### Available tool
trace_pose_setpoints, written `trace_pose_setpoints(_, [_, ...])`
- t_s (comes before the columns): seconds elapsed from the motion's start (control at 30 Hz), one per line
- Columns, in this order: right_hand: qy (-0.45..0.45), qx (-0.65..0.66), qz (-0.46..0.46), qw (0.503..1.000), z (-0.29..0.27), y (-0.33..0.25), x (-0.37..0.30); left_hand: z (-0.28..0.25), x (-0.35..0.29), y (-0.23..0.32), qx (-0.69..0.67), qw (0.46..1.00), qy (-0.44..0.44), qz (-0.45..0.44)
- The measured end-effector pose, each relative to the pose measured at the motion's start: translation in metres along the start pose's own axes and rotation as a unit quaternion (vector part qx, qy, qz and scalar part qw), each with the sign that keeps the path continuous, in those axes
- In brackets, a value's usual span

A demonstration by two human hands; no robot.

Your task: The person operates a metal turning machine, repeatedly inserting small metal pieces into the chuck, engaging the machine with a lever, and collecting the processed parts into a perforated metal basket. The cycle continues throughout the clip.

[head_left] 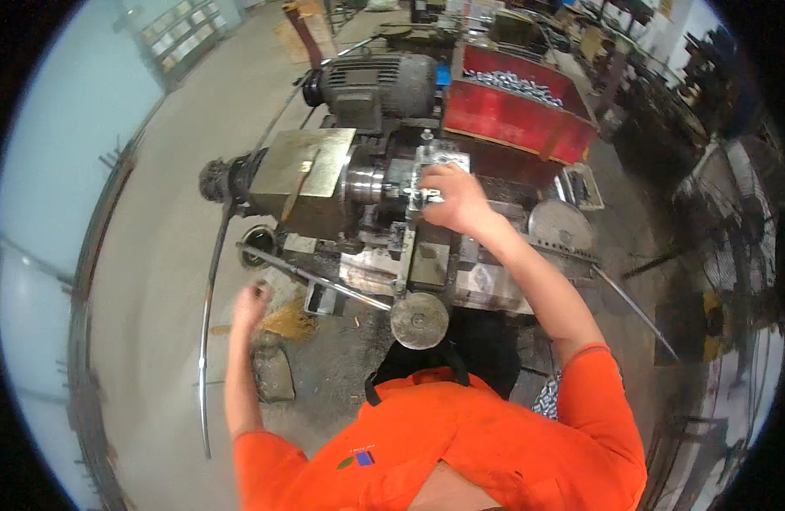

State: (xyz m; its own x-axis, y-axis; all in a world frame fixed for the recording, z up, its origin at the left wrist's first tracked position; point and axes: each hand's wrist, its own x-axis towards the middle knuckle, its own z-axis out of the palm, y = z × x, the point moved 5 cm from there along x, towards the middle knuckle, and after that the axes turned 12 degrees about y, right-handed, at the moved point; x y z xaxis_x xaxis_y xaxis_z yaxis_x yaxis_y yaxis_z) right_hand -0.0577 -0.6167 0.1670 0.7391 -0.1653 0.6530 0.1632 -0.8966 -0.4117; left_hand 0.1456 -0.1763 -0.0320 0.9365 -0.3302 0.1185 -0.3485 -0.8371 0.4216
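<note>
A greasy lathe-like machine stands before me, with a bright round spindle (366,184) at its middle. My right hand (454,198) reaches to the metal tool block (448,159) just right of the spindle. Its fingers are curled at the block's near side, and whatever they grip is too small to name. On the left, my left hand (253,305) is held closed in the air, with a small dark spot at its fingertips that I cannot make out. It is below the end of a long steel lever (316,278), apart from it. The lever runs to a round metal hub (419,321).
Behind the spindle are a finned motor (379,85) and a red bin (516,115) of small shiny metal parts. A flat metal cover (311,157) tops the headstock. A round disc (561,225) and a slanting rod (635,311) are at right. A long bar (207,341) stretches along the left.
</note>
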Motion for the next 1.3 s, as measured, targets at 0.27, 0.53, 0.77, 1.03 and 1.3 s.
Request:
trace_pose_setpoints(0.27, [-0.237,-0.155,0.031,0.959,0.107,-0.007,0.041,-0.133,-0.056,-0.109,0.104,0.952,0.091,-0.272])
trace_pose_setpoints(0.53, [-0.22,-0.179,0.022,0.959,0.104,-0.002,0.037,-0.091,-0.107,0.014,0.185,0.937,0.175,-0.237])
trace_pose_setpoints(0.77, [-0.222,-0.284,0.038,0.932,0.036,0.004,0.057,-0.083,-0.103,-0.013,0.016,0.977,0.095,-0.19])
trace_pose_setpoints(1.03, [0.125,-0.18,0.048,0.974,-0.109,0.046,0.035,-0.071,-0.057,-0.002,-0.292,0.941,0.015,-0.168])
trace_pose_setpoints(1.3, [0.193,-0.09,0.378,0.901,-0.175,0.122,-0.254,-0.075,-0.058,0.018,-0.271,0.945,0.073,-0.169])
